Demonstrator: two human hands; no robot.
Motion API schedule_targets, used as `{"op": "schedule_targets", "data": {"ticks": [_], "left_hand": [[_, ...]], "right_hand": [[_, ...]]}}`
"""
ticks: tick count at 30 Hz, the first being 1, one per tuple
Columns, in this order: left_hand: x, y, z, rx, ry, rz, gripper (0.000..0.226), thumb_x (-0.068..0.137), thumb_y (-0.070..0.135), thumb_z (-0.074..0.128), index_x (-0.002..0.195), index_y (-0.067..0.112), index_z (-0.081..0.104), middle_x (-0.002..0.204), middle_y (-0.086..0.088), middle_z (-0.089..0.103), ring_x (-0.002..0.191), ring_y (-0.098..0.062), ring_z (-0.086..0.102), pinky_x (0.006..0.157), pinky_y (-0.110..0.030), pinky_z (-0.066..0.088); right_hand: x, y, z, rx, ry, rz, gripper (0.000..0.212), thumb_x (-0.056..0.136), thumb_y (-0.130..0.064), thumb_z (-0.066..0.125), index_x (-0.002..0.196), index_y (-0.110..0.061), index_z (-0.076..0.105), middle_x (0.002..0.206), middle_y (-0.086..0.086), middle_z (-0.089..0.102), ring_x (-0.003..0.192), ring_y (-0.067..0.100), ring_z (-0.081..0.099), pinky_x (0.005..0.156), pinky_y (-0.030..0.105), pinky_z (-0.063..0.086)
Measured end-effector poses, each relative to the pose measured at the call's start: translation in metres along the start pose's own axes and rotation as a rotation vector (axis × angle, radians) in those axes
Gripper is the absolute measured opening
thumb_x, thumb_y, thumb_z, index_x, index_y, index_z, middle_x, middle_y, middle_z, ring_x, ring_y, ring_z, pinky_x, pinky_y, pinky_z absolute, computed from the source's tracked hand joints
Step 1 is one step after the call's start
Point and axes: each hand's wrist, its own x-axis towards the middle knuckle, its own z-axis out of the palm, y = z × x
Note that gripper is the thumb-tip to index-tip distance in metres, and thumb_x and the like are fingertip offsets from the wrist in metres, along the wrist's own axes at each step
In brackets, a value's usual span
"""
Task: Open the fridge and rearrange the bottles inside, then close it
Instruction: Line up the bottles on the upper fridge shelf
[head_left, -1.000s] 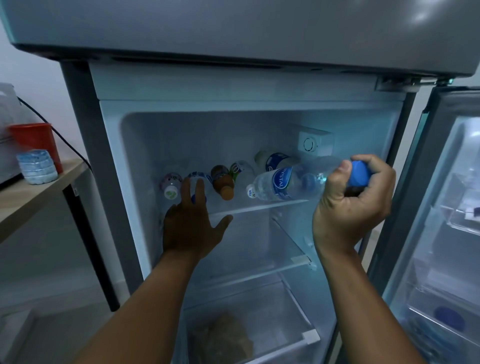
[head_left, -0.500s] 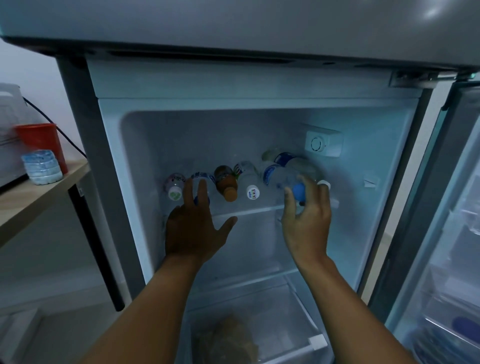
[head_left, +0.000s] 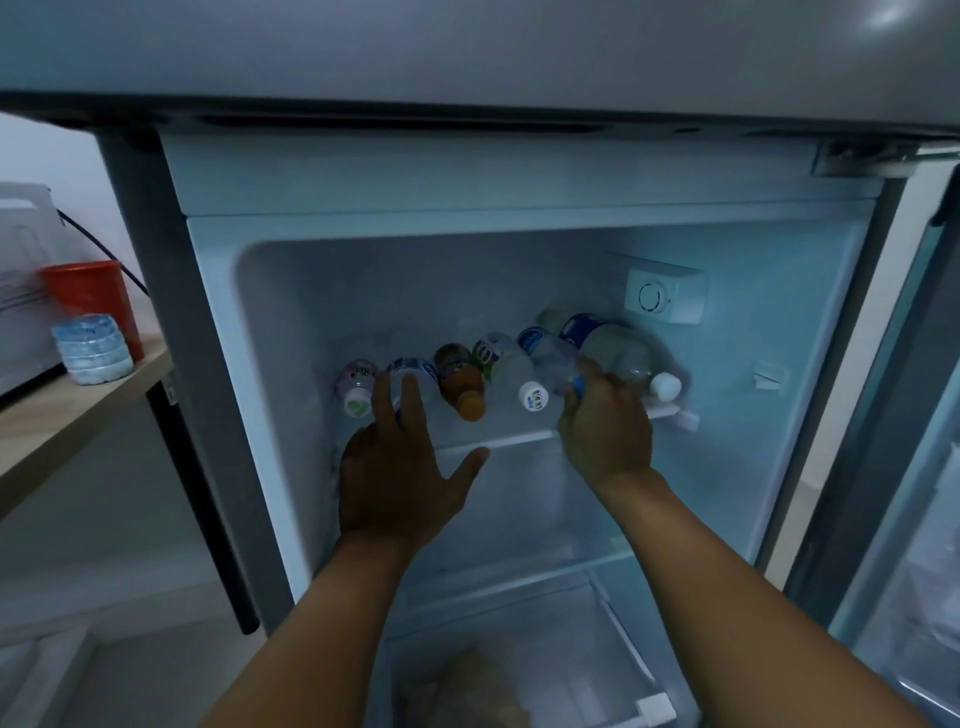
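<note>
The fridge (head_left: 223, 322) stands open, with several bottles lying on its upper shelf (head_left: 498, 441), caps toward me. From the left there is a pink-label bottle (head_left: 357, 395), a blue-label water bottle (head_left: 418, 370), an amber bottle with an orange cap (head_left: 465, 387), a clear bottle with a white printed cap (head_left: 519, 374), a blue-capped water bottle (head_left: 550, 358) and a white-capped clear bottle (head_left: 634, 364). My left hand (head_left: 400, 467) is spread, fingertips resting on the blue-label bottle. My right hand (head_left: 605, 426) is curled over the cap end of the blue-capped bottle, hiding most of the cap.
The fridge door (head_left: 914, 467) hangs open at the right. Below the shelf sits a clear crisper drawer (head_left: 613, 639) holding a bag (head_left: 467, 686). At the left a wooden table (head_left: 78, 410) carries a red cup (head_left: 88, 296), a squashed blue bottle (head_left: 91, 348) and a white appliance (head_left: 21, 291).
My right hand carried the blue-capped water bottle from outside the fridge onto the shelf, where it now lies among the others. My left hand stayed on the blue-label bottle.
</note>
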Motion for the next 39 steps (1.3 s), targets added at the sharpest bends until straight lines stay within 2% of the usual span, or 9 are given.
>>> {"op": "schedule_targets", "data": {"ticks": [5,9,12,19,26,31,35,37,39], "left_hand": [[-0.002,-0.001,0.003,-0.018,0.004,0.036,0.103,0.077,0.081,0.041,0.154,0.015,0.02,0.161,-0.014,0.019,0.126,-0.041,0.049,0.088,-0.049,0.052],[-0.012,-0.004,0.0,0.15,0.014,0.23,0.084,0.086,0.07,0.039,0.156,0.03,0.013,0.165,-0.004,0.007,0.15,-0.037,0.011,0.109,-0.071,0.019],[-0.015,-0.005,0.001,0.209,0.009,0.383,0.079,0.091,0.066,0.035,0.156,0.028,0.014,0.166,-0.003,0.007,0.151,-0.038,0.003,0.113,-0.069,0.012],[-0.012,0.005,0.0,0.2,-0.09,0.365,0.081,0.091,0.069,0.03,0.157,0.024,0.015,0.164,-0.003,0.017,0.15,-0.04,-0.001,0.116,-0.063,0.013],[-0.002,0.032,-0.003,0.222,-0.255,0.211,0.093,0.083,0.08,0.009,0.157,0.025,-0.003,0.166,-0.002,0.003,0.147,-0.041,-0.02,0.118,-0.061,0.004],[0.0,0.035,-0.022,0.217,-0.297,0.171,0.09,0.083,0.08,0.01,0.155,0.03,-0.01,0.165,0.0,-0.009,0.148,-0.032,-0.022,0.116,-0.059,-0.009],[-0.004,0.04,-0.046,0.183,-0.31,0.284,0.083,0.091,0.068,0.018,0.157,0.021,-0.003,0.166,-0.001,-0.003,0.15,-0.027,-0.013,0.119,-0.054,-0.005],[-0.004,0.049,-0.06,0.146,-0.344,0.316,0.077,0.095,0.061,0.024,0.156,0.018,0.009,0.165,-0.003,0.007,0.151,-0.026,-0.003,0.12,-0.052,0.004],[-0.009,0.059,-0.075,0.092,-0.338,0.319,0.069,0.096,0.055,0.032,0.152,0.015,0.026,0.159,-0.008,0.026,0.147,-0.027,0.017,0.116,-0.05,0.021]], "right_hand": [[-0.009,0.004,-0.004,-0.005,-0.103,-0.004,0.055,0.102,-0.028,0.045,0.153,-0.014,0.03,0.122,0.024,0.055,0.121,0.041,0.043,0.091,0.045,0.045],[-0.039,-0.005,0.001,-0.031,-0.075,-0.111,0.067,0.1,-0.052,0.033,0.156,-0.027,0.007,0.163,0.01,0.009,0.149,0.028,0.006,0.12,0.042,0.016],[-0.055,-0.001,0.013,-0.058,-0.153,-0.209,0.069,0.099,-0.058,0.015,0.156,-0.029,-0.01,0.164,0.001,-0.022,0.15,0.023,-0.024,0.124,0.044,0.006],[-0.058,0.008,0.023,-0.17,-0.143,-0.268,0.076,0.098,-0.063,0.018,0.158,-0.023,-0.007,0.167,0.001,-0.009,0.151,0.024,-0.021,0.123,0.043,0.002],[-0.053,0.005,-0.01,-0.108,-0.364,-0.251,0.073,0.098,-0.062,0.022,0.155,-0.033,-0.013,0.167,-0.006,-0.008,0.145,0.011,-0.034,0.125,0.042,0.005],[-0.057,0.0,-0.042,0.012,-0.396,-0.171,0.069,0.1,-0.051,0.036,0.156,-0.031,0.001,0.167,0.001,0.006,0.152,0.022,0.011,0.116,0.042,0.033],[-0.067,0.003,-0.064,-0.042,-0.283,-0.175,0.059,0.099,-0.034,0.044,0.153,-0.018,0.025,0.129,0.017,0.059,0.108,0.035,0.062,0.08,0.036,0.051],[-0.073,0.004,-0.076,-0.056,-0.21,-0.173,0.05,0.096,-0.026,0.046,0.144,-0.014,0.042,0.102,0.019,0.069,0.087,0.038,0.067,0.066,0.035,0.048],[-0.081,0.006,-0.091,-0.052,-0.165,-0.163,0.041,0.093,-0.022,0.048,0.131,-0.01,0.056,0.097,0.018,0.07,0.084,0.039,0.067,0.065,0.036,0.051]]}}
